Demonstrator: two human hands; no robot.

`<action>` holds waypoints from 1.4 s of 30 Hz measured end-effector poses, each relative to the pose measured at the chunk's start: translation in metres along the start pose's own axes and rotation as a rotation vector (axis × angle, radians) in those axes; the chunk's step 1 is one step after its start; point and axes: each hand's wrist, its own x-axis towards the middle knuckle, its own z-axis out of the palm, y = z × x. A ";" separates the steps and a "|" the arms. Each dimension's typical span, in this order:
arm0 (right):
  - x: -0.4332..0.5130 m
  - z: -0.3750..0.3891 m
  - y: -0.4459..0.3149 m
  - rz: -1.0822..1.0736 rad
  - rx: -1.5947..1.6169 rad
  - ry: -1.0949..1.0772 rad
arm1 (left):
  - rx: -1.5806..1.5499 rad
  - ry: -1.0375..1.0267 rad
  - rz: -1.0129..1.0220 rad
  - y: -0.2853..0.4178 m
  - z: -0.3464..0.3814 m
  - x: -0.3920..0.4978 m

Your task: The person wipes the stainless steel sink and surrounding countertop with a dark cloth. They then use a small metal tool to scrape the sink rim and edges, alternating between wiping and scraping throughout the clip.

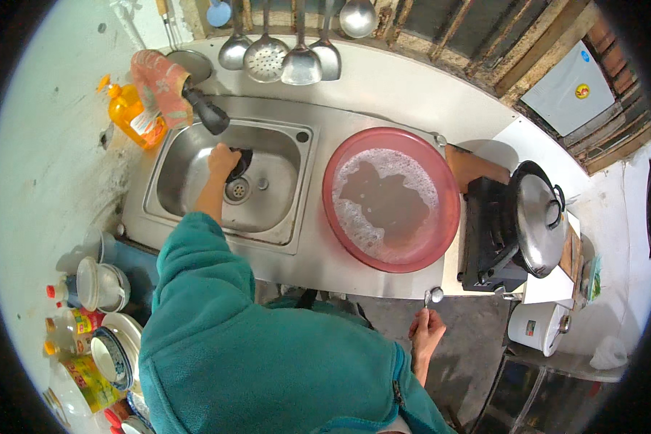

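Observation:
Inside the stainless steel sink (195, 209), my left hand (222, 160) grips a dark object (241, 164), partly hidden by the fingers; its kind is unclear. Just above the sink hangs a black nozzle (210, 115) with a patterned reddish cloth (160, 87) around its upper part. My right hand (427, 330) pinches the handle of a small metal spoon (435, 295) below the counter's front edge. On the counter between the hands stands a red plastic basin (331, 217) holding cloudy water with foam.
An orange pump bottle (135, 116) stands behind the sink's left corner. Ladles and turners (302, 66) hang at the back. A lidded wok (540, 225) sits on a black portable stove (488, 238) at right. Plates and bowls (111, 358) and bottles crowd the lower left.

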 end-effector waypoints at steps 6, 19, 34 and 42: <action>0.014 0.025 -0.004 -0.059 0.109 -0.082 | -0.083 0.074 -0.004 -0.001 -0.010 -0.037; -0.013 0.025 -0.005 0.049 0.029 -0.052 | -0.690 0.119 0.258 0.199 -0.008 0.015; -0.029 0.030 -0.003 0.154 -0.044 0.045 | 0.091 0.008 0.476 0.249 0.055 0.018; -0.023 0.021 -0.007 0.115 -0.101 -0.011 | 0.453 0.175 0.772 0.246 0.058 -0.020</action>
